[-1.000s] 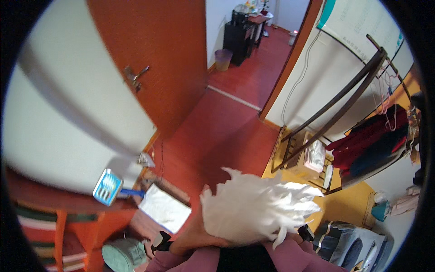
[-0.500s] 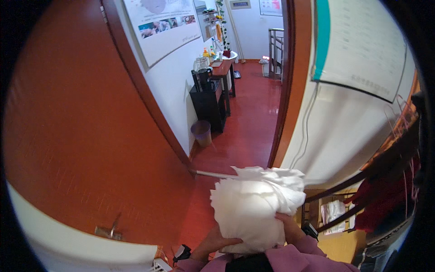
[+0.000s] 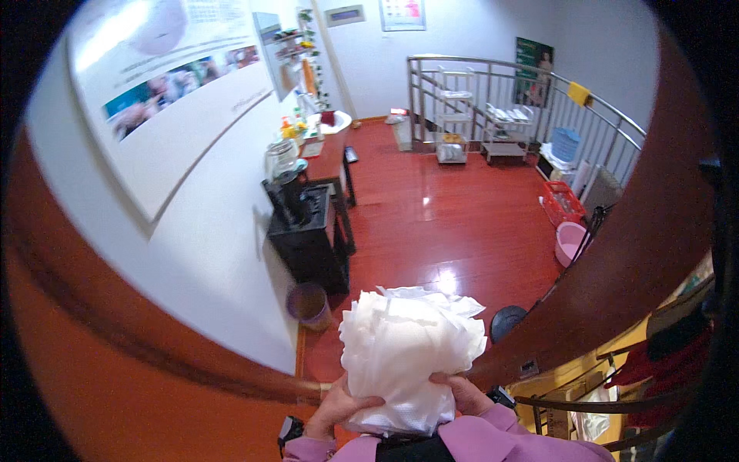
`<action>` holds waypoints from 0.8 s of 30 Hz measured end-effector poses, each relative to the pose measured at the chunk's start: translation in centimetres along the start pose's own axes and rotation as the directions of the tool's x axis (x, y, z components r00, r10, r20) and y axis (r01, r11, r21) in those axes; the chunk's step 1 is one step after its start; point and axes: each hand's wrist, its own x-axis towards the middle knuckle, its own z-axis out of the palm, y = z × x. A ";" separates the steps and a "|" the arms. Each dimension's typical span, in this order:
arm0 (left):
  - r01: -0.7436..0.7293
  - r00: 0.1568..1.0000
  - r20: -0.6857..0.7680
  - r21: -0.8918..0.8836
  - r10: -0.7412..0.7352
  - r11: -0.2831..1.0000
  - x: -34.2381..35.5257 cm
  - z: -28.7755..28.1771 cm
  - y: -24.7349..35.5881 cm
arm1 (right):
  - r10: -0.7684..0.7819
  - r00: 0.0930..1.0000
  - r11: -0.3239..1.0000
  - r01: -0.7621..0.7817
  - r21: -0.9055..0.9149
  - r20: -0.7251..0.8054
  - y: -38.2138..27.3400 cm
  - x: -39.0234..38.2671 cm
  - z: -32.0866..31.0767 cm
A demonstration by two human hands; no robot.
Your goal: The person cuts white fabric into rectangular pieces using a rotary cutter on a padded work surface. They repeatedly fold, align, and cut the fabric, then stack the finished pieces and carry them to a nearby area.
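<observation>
A thick bundle of white cloth-like sheets (image 3: 404,339) rests against my front, its ragged edges fanning out at the far end. My left hand (image 3: 341,404) grips its near left side, the thumb pressed on top. On the near right side, my right hand (image 3: 462,391) holds it too, with the thumb over the upper face. The fingers of both hands are partly hidden beneath the bundle. Whether the sheets are towels or disposable wipes I cannot tell.
A doorway frame (image 3: 593,285) surrounds me. Beyond it, a waste bin (image 3: 309,306) and black cabinet (image 3: 312,239) line the left wall. Metal railings (image 3: 493,69), white trolleys (image 3: 508,127), a red crate (image 3: 563,202) and a pink basin (image 3: 570,242) stand across the red floor (image 3: 416,200).
I have moved forward into the doorway, so more of the room beyond shows, including the railing and trolleys. Both hands keep hold of the white bundle.
</observation>
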 end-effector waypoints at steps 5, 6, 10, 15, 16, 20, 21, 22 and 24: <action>0.018 0.943 0.328 0.116 -0.056 0.993 17.9 -2.2 6.4 | -0.238 0.949 0.959 0.263 0.105 -0.205 -7.2 7.4 1.7; -0.008 0.912 0.409 0.102 -0.034 0.995 20.9 -1.8 7.1 | -0.242 0.941 0.944 0.285 0.168 -0.238 -8.6 8.7 1.2; 0.026 0.801 0.587 0.164 -0.119 0.986 32.6 -0.2 10.8 | -0.450 0.840 0.826 0.521 0.215 -0.304 -13.8 13.9 -0.9; -0.072 0.731 0.669 0.267 -0.132 0.961 44.4 1.8 17.3 | -0.423 0.843 0.738 0.534 0.412 -0.333 -23.0 20.3 -2.9; -0.150 0.701 0.708 0.265 -0.086 0.953 46.2 2.2 18.1 | -0.394 0.858 0.723 0.511 0.464 -0.330 -24.5 20.6 -3.3; -0.067 0.604 0.768 0.316 -0.214 0.946 55.2 5.7 20.9 | -0.448 0.743 0.634 0.656 0.410 -0.497 -32.0 22.3 -6.0; -0.023 0.586 0.770 0.325 -0.251 0.945 57.7 6.6 21.5 | -0.510 0.716 0.599 0.694 0.401 -0.477 -33.8 22.7 -6.4; 0.004 0.570 0.775 0.328 -0.271 0.945 60.4 7.9 21.9 | -0.436 0.744 0.610 0.658 0.443 -0.506 -36.0 23.7 -7.4; 0.088 0.577 0.762 0.300 -0.295 0.950 65.3 10.8 22.4 | -0.389 0.764 0.587 0.636 0.502 -0.515 -39.9 25.2 -9.7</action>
